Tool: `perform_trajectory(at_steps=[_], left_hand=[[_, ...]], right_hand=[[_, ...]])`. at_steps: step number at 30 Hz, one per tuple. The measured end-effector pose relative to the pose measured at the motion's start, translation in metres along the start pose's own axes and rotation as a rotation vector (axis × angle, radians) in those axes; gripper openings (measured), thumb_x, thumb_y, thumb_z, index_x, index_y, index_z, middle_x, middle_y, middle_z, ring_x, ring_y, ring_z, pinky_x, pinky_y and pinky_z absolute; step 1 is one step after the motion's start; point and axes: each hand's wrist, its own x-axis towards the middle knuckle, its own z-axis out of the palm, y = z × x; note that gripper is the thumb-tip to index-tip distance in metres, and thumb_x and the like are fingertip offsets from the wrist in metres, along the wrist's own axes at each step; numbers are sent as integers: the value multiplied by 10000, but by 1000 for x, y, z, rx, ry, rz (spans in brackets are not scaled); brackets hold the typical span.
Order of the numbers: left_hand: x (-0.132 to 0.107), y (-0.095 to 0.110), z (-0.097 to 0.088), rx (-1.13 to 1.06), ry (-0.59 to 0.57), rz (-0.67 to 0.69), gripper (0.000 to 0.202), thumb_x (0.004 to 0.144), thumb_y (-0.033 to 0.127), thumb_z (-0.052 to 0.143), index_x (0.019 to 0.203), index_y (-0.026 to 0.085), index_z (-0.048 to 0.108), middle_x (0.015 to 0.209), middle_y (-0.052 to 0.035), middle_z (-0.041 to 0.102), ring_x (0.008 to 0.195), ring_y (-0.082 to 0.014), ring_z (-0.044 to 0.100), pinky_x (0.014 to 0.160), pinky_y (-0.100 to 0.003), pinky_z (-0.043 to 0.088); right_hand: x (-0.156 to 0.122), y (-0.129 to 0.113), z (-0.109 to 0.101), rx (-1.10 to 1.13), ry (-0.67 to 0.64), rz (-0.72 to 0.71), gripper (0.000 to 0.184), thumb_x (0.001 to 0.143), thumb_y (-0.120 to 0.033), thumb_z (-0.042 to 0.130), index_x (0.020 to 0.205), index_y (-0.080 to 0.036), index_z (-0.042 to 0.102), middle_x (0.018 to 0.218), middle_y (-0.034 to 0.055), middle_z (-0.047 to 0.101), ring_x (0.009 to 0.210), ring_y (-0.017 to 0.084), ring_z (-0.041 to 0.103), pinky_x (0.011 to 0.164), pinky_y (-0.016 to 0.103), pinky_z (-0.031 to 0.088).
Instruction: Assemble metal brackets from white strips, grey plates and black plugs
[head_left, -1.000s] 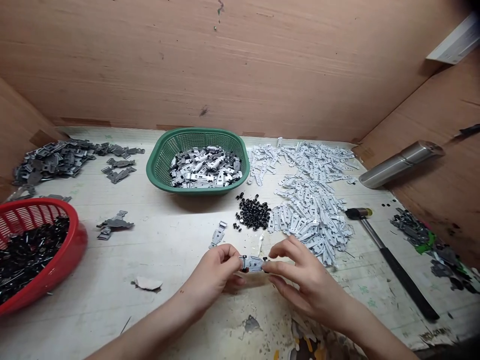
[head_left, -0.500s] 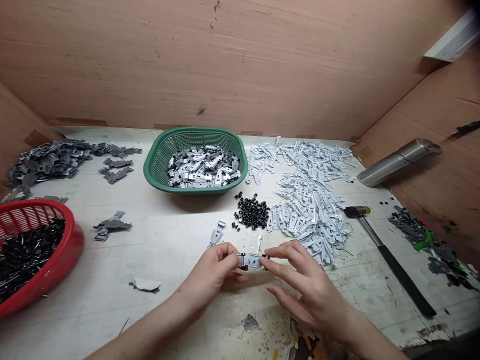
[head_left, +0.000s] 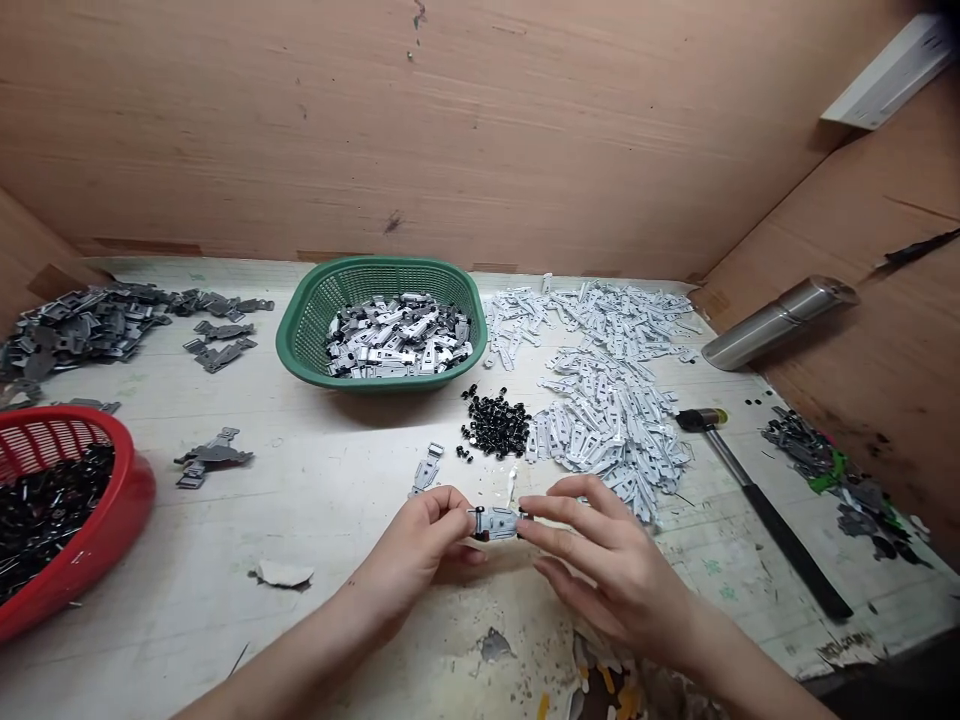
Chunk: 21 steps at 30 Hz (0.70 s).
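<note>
A small pale grey toy car (head_left: 495, 523) with black wheels at its ends is held low over the table's near middle. My left hand (head_left: 431, 535) pinches its left end between thumb and fingers. At the other end, the index and middle fingertips of my right hand (head_left: 600, 550) touch the car; the thumb stays apart below and the fingers are stretched. Just beyond lies one loose grey car part (head_left: 427, 468). A heap of small black wheels (head_left: 496, 425) sits behind the car, beside a large pile of pale flat car parts (head_left: 615, 420).
A green basket (head_left: 289, 345) holds several car pieces. On the left, a red basket (head_left: 139, 500) contains black parts, with dark grey pieces (head_left: 82, 330) heaped behind. To the right are a hammer (head_left: 772, 520), a metal cylinder (head_left: 780, 322) and scattered scraps (head_left: 810, 450). Cardboard walls (head_left: 375, 130) enclose the table.
The whole view has shifted slightly, so things appear a little further left. Both hands stay at the toy car with nearly the same hold.
</note>
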Motion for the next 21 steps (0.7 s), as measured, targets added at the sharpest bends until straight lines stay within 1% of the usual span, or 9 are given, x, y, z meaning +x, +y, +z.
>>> perform_trajectory(at_steps=[5, 9, 11, 13, 14, 15, 17, 19, 21], left_hand=[[0, -1, -2, -15, -8, 9, 164, 710, 277, 597, 654, 176, 480, 651, 57, 483, 623, -117, 562, 732, -289, 453], [1, 0, -2, -12, -5, 14, 178, 716, 293, 594, 652, 177, 475, 696, 39, 515, 657, -132, 573, 732, -295, 453], [1, 1, -2, -2, 4, 9, 185, 716, 296, 595, 650, 180, 467, 711, 34, 523, 671, -137, 570, 730, -299, 456], [2, 2, -2, 14, 16, 7, 188, 717, 299, 598, 653, 183, 464, 721, 33, 527, 679, -136, 564, 740, -303, 456], [2, 3, -2, 21, 21, 5, 190, 718, 302, 599, 654, 184, 466, 727, 32, 531, 683, -136, 563, 750, -306, 455], [2, 4, -2, 27, 26, -1, 195, 717, 309, 601, 653, 184, 465, 728, 31, 534, 686, -138, 563, 759, -309, 453], [2, 5, -2, 31, 31, -22, 212, 712, 324, 607, 648, 184, 460, 721, 29, 543, 684, -142, 568, 770, -318, 449], [2, 6, -2, 31, 34, -36, 220, 706, 328, 612, 648, 185, 455, 728, 22, 560, 691, -148, 573, 773, -321, 447], [2, 5, -2, 32, 39, -41, 218, 706, 330, 612, 657, 187, 454, 746, 15, 577, 703, -156, 585, 767, -318, 444]], right_hand=[[3, -2, 7, -66, 21, -60, 297, 807, -123, 558, 1100, -156, 600, 1106, 111, 626, 965, 240, 510, 801, 419, 462], [1, -3, 8, -68, 36, -76, 334, 800, -131, 574, 1134, -142, 575, 1119, 122, 603, 983, 252, 496, 817, 436, 447], [-2, 2, 3, -69, 88, -45, 328, 812, -120, 558, 1140, -133, 560, 1085, 131, 595, 978, 247, 494, 806, 428, 448], [-8, 11, -6, -95, 107, 41, 253, 831, -95, 519, 1074, -132, 576, 973, 119, 597, 909, 224, 503, 741, 387, 457], [-11, 16, -9, -122, 71, 84, 202, 837, -88, 502, 1010, -137, 592, 903, 102, 591, 852, 209, 505, 692, 359, 454], [-16, 20, -12, -157, -1, 117, 164, 836, -86, 494, 945, -144, 602, 845, 86, 578, 796, 197, 501, 645, 334, 443], [-25, 27, -11, -247, -176, 123, 155, 819, -74, 493, 898, -151, 603, 823, 75, 566, 751, 191, 494, 603, 314, 424], [-33, 28, -2, -341, -282, 65, 256, 792, -21, 480, 989, -142, 588, 889, 91, 572, 793, 206, 506, 622, 318, 430], [-35, 25, 10, -398, -305, 17, 342, 775, 30, 447, 1052, -133, 564, 913, 101, 571, 809, 215, 511, 627, 316, 432]])
